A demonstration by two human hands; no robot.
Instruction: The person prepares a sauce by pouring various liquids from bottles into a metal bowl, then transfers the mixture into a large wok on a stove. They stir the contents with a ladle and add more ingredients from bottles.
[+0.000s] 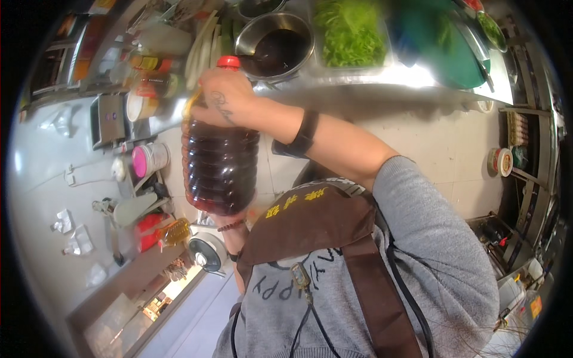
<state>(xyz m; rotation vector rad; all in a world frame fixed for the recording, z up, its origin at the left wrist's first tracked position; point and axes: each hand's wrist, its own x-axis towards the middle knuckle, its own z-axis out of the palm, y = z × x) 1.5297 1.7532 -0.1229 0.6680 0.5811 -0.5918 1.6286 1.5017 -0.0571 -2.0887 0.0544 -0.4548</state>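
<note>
A large ribbed plastic bottle of dark liquid (221, 165) is tilted before me, with its red cap (228, 62) beside the rim of a steel bowl (301, 27). My right hand (228, 96) grips the bottle near its neck and handle. Under the base is my left hand (230, 218), mostly hidden by the bottle, with a beaded bracelet at the wrist. Dark liquid lies in the bowl. A thin dark streak runs between the cap and the bowl; whether it is flowing liquid is unclear.
A clear tray of leafy greens (351, 36) and a round green board (465, 53) with a knife stand right of the bowl. Scallions (203, 49) and seasoning bottles (156, 85) are at the left. A pink-lidded bucket (150, 159) and an oil bottle (174, 232) sit lower left.
</note>
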